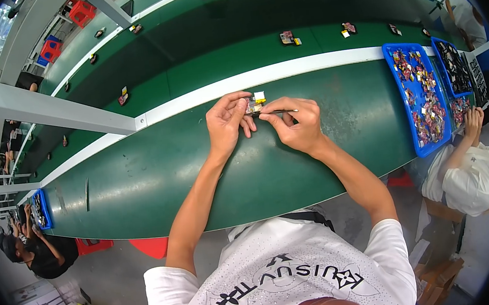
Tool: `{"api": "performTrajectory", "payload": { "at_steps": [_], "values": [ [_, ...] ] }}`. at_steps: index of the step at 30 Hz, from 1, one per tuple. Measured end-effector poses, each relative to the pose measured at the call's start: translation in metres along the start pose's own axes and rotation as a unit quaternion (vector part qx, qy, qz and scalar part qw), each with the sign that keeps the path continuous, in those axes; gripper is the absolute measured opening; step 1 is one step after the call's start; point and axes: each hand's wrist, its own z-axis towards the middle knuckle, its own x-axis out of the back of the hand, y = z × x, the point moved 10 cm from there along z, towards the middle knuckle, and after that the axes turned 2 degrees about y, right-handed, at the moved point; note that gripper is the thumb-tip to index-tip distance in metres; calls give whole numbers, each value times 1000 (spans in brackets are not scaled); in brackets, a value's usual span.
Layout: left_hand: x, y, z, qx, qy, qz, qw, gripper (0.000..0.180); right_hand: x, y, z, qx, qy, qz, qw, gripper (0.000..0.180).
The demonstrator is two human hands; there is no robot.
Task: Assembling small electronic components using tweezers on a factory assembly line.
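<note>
Over the middle of the green worktop, my left hand pinches a small electronic assembly between thumb and fingers. The assembly has a dark case, a reddish part and a white block with a yellow edge sticking up from its far side. My right hand is closed around a thin, dark, tweezer-like tool. The tool's tip end is by the right fingertips at the assembly's near right edge; whether it touches is too small to tell. Part of the assembly is hidden by my fingers.
On the right, a blue tray holds many small reddish parts, beside another blue tray of dark pieces. A thin metal tool lies at left. Assemblies dot the green belt beyond a white rail. Co-workers sit at both sides.
</note>
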Motion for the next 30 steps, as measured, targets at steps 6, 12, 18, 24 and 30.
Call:
{"api": "performTrajectory", "payload": {
  "at_steps": [6,12,18,24,30],
  "values": [
    [-2,0,1,11,-9,0,1000,28,-2,-1,-1,5,-8,-6,1000,15],
    [-5,-2,1,22,-12,11,1000,25,-4,-4,-4,31,-3,-10,999,15],
    [-3,-3,1,26,17,32,999,20,-8,-4,-9,76,25,-1,997,15],
    [0,-9,6,52,28,66,996,21,-12,-2,-10,62,4,-29,998,15],
    [25,6,52,52,75,142,986,17,10,16,-1,-22,42,-56,997,13]
  ]
}}
